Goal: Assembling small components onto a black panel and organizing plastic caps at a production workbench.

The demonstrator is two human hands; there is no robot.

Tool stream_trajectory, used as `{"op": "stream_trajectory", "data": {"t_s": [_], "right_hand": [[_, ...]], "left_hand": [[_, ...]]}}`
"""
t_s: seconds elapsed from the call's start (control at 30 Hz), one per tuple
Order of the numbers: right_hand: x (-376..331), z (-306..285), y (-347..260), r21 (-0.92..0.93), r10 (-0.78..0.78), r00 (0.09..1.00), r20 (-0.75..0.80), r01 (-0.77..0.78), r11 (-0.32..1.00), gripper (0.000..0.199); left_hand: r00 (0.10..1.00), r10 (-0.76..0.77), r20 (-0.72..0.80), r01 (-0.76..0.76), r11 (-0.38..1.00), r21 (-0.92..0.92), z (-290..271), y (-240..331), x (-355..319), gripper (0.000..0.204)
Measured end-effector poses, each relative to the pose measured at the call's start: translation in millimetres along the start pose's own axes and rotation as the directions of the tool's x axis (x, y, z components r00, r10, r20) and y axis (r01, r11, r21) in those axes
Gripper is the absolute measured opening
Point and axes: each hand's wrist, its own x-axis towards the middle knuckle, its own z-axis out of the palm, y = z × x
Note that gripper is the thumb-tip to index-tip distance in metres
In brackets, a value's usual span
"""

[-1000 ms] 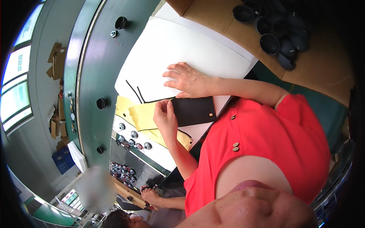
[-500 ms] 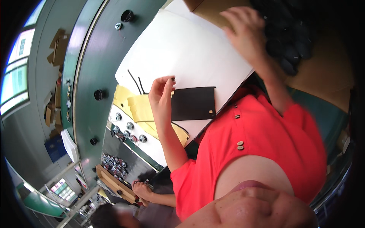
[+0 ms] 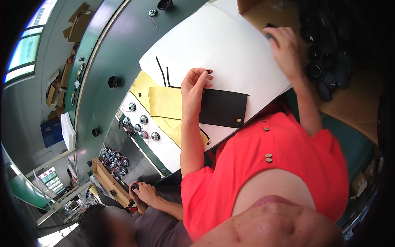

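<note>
My left hand (image 3: 194,92) is closed in a pinch on a small black piece (image 3: 209,71) above the white sheet. Just below it lies a flat black rectangular sheet (image 3: 224,108) with a small yellowish square at one corner. My right hand (image 3: 286,51) has its fingers closed round a dark part (image 3: 270,32), above the far right edge of the white sheet (image 3: 214,45). The part's full shape is partly covered by my fingers. Thin black strips (image 3: 161,72) and yellow backing paper (image 3: 164,101) lie left of my left hand.
At right, a cardboard box (image 3: 349,107) holds many black cup-shaped parts (image 3: 314,71). Small round speakers (image 3: 143,119) stand on a white surface at left. Black cups (image 3: 113,81) sit on the green bench (image 3: 135,45). A co-worker's hands (image 3: 144,193) hold a dark round part at lower left.
My right hand, open before over the box's edge, has closed on a dark part. My left hand still pinches the small black piece. The view has shifted; the co-worker's hands now hold a part.
</note>
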Motion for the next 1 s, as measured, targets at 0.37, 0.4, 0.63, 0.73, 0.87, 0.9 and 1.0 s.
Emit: {"op": "stream_trajectory", "data": {"t_s": [0.37,0.4,0.63,0.73,0.87,0.9,1.0], "right_hand": [[-1.5,52.3,-52.8,0.134,-0.162,0.979,0.12,0.146,0.98,0.032],[-3.3,52.8,-51.1,0.152,-0.15,0.983,0.11,0.132,0.98,0.033],[-13.5,47.3,-40.9,0.103,-0.002,0.997,0.074,-0.006,0.995,0.048],[-17.0,54.3,-30.6,0.16,0.009,0.986,0.166,-0.036,0.987,0.038],[-15.8,62.5,-30.0,0.175,0.02,0.992,0.128,-0.043,0.984,0.034],[-14.4,64.4,-30.0,0.173,0.005,0.995,0.099,-0.022,0.985,0.031],[-3.5,68.1,-39.3,0.171,-0.023,0.998,0.06,0.013,0.985,0.024]], "left_hand": [[0.999,-0.038,0.013,0.038,0.999,0.031,-2.6,-2.0,4.3,0.012],[0.999,-0.033,-0.004,0.033,0.999,0.007,-2.0,-5.6,5.5,0.012],[0.999,0.003,-0.037,-0.001,0.999,0.049,5.0,-9.1,1.3,0.012],[0.998,0.006,-0.07,-0.001,0.998,0.064,5.8,-7.9,0.5,0.012],[0.998,0.014,-0.058,-0.009,0.997,0.08,3.5,-8.7,-0.5,0.012],[0.998,0.002,-0.066,0.004,0.996,0.094,4.9,-7.7,0.6,0.012],[0.998,0.026,-0.063,-0.02,0.996,0.085,5.0,-7.5,-0.1,0.012]]}}
